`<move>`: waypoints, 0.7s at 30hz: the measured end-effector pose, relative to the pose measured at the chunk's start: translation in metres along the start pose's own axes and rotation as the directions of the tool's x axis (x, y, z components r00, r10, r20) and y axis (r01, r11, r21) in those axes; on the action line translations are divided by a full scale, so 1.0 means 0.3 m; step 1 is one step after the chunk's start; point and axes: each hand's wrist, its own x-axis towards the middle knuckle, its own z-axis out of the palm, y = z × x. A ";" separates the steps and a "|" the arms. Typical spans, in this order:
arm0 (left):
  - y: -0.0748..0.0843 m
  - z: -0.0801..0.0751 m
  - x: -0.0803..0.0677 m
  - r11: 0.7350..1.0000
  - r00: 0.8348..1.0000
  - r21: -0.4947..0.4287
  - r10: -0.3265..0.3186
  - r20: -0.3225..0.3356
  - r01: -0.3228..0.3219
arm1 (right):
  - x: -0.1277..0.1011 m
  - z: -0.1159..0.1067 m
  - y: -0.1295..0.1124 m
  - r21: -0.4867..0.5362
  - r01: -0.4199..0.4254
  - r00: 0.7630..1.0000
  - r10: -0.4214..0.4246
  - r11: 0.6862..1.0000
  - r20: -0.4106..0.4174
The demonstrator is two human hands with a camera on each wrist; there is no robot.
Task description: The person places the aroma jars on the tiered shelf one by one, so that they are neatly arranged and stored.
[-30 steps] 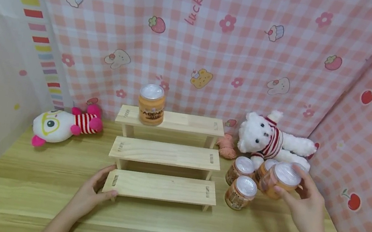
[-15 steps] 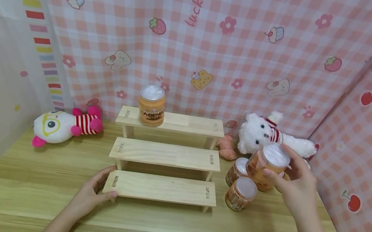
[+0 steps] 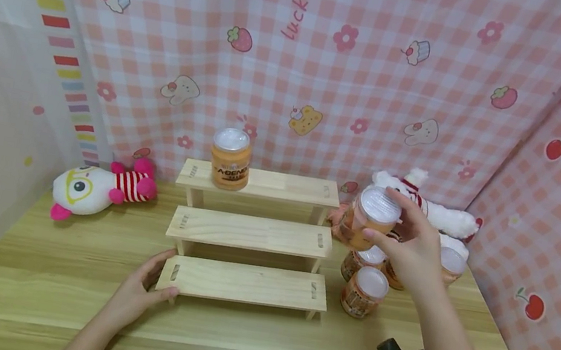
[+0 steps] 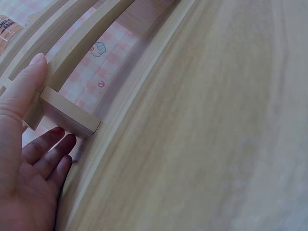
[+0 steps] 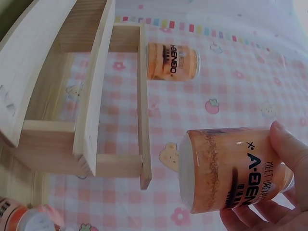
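Observation:
A three-step wooden shelf [image 3: 249, 231] stands mid-table, and one orange jar [image 3: 230, 158] sits at the left of its top step. My right hand [image 3: 402, 243] grips another orange jar [image 3: 369, 216] in the air just right of the shelf's top step; the right wrist view shows that jar [image 5: 231, 168] held by fingers [image 5: 288, 149], with the shelf [image 5: 91, 96] and the standing jar [image 5: 173, 61] beyond. My left hand [image 3: 144, 288] rests with straight fingers against the lowest step's left end, thumb [image 4: 21, 86] on the wood [image 4: 67, 115].
Several more orange jars [image 3: 363, 291] cluster on the wooden table [image 3: 232, 339] right of the shelf. A white bear toy [image 3: 434, 214] lies behind them, and a white and pink plush [image 3: 94, 185] lies left of the shelf. Pink checked cloth walls stand behind and at right.
My right hand has lifted the jar off the cluster and carried it up and to the left, toward the shelf. The left hand has stayed at the lowest step.

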 end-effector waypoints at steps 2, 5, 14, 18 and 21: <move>0.001 0.001 0.000 1.000 1.000 -0.001 -0.003 0.002 0.003 | 0.012 0.016 -0.008 0.005 -0.015 1.000 0.015 1.000 0.015; 0.002 0.001 0.000 1.000 1.000 -0.005 -0.004 0.002 0.004 | 0.031 0.039 -0.019 0.020 -0.015 0.999 0.015 1.000 0.036; 0.004 -0.001 0.000 1.000 1.000 0.004 -0.015 0.001 0.015 | 0.086 0.109 -0.039 0.036 -0.013 0.997 0.010 0.999 0.072; 0.003 -0.001 0.000 1.000 1.000 0.002 -0.010 -0.001 0.010 | 0.109 0.139 -0.039 0.043 -0.027 0.996 0.024 0.999 0.085; 0.001 0.000 0.000 1.000 1.000 0.001 -0.007 -0.001 0.007 | 0.122 0.162 -0.036 0.044 -0.054 0.994 0.050 0.998 0.093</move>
